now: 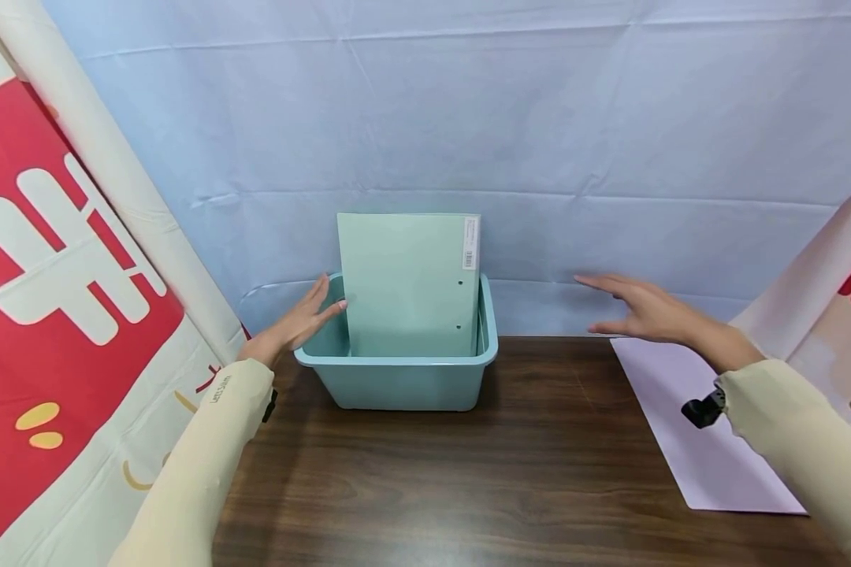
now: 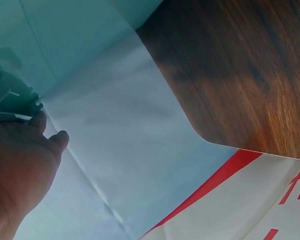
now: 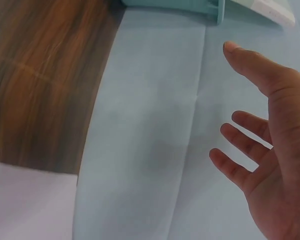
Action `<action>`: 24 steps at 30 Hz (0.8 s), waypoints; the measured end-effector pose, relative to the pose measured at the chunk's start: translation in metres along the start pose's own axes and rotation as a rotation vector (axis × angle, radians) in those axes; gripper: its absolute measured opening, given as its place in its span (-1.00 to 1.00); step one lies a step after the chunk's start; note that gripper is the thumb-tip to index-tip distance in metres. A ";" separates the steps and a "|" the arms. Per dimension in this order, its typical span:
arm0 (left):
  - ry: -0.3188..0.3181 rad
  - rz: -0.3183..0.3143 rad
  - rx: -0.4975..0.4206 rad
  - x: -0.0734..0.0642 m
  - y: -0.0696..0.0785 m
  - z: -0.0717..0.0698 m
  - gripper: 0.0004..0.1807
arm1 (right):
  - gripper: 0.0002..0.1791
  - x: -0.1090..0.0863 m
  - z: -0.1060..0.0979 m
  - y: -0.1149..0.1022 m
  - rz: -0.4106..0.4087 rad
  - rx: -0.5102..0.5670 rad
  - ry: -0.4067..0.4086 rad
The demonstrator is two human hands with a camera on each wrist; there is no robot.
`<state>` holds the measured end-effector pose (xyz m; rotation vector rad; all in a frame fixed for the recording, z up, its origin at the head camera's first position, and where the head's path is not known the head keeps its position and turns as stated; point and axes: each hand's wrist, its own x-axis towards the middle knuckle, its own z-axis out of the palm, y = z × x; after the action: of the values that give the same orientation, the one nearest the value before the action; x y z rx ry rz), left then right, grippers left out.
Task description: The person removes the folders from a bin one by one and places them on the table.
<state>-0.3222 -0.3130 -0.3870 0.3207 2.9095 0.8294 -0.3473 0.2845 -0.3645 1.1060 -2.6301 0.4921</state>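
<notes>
A light green file folder [image 1: 407,287] with a white barcode label and two small holes stands upright in a teal plastic bin [image 1: 400,386]. At the bin's left side is my left hand [image 1: 298,321], fingers extended and thumb tip close to the folder's left edge. The left wrist view has this hand [image 2: 22,170] by the teal surfaces, its other fingers mostly hidden. My right hand [image 1: 648,311] hovers well to the right of the bin, fingers spread and holding nothing. In the right wrist view, a corner of the bin [image 3: 175,4] shows beyond its thumb.
The bin stands at the back of a dark wooden table [image 1: 468,488]. A pale purple sheet [image 1: 695,425] lies on the right, below the right forearm. Light blue cloth [image 1: 539,118] hangs behind, and a red and white printed cloth [image 1: 57,315] hangs at the left.
</notes>
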 end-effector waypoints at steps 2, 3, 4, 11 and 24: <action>-0.005 -0.006 -0.005 0.000 0.000 0.000 -0.03 | -0.08 0.006 0.000 -0.004 -0.021 0.009 0.007; -0.002 -0.007 -0.008 0.000 0.000 0.000 -0.03 | -0.07 0.010 0.000 -0.006 -0.032 0.009 0.011; -0.001 -0.005 -0.007 0.000 -0.001 0.000 -0.02 | -0.07 0.013 0.000 -0.008 -0.041 0.015 0.013; -0.002 -0.001 -0.004 0.001 -0.001 0.000 -0.01 | -0.09 0.032 0.003 -0.018 -0.067 0.031 0.038; -0.028 0.006 0.030 0.007 -0.003 -0.004 0.01 | -0.10 0.062 0.007 -0.035 -0.045 0.162 0.058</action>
<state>-0.3298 -0.3162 -0.3850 0.3407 2.8989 0.7762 -0.3646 0.2188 -0.3417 1.1758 -2.5463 0.7280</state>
